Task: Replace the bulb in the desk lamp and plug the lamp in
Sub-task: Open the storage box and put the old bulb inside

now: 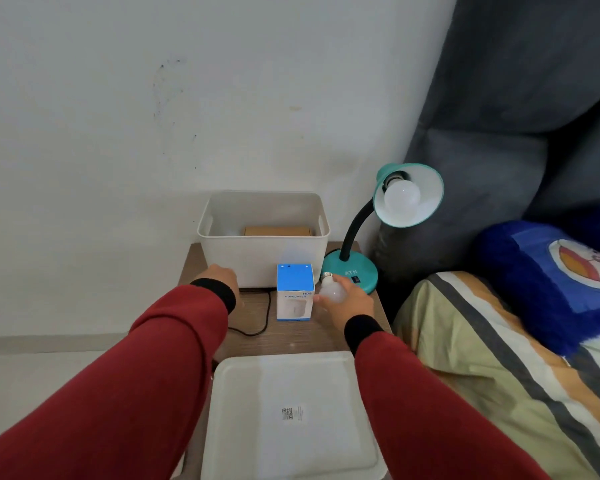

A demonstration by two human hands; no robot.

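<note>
Brown bedside table (pixel 302 336) stood against a white wall, where the left hand (pixel 222 277) rested curled at nine o'clock of the white bin (pixel 257 258), grasping nothing visible, and the right hand (pixel 347 299) gripped a loose bulb (pixel 331 289) at seven o'clock of the teal lamp (pixel 355 268), whose shade held another bulb (pixel 402 195).

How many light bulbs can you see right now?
2. One bulb sits in the lamp's socket under the teal shade. The other bulb is held in the right hand. The white bin might hide more.
</note>
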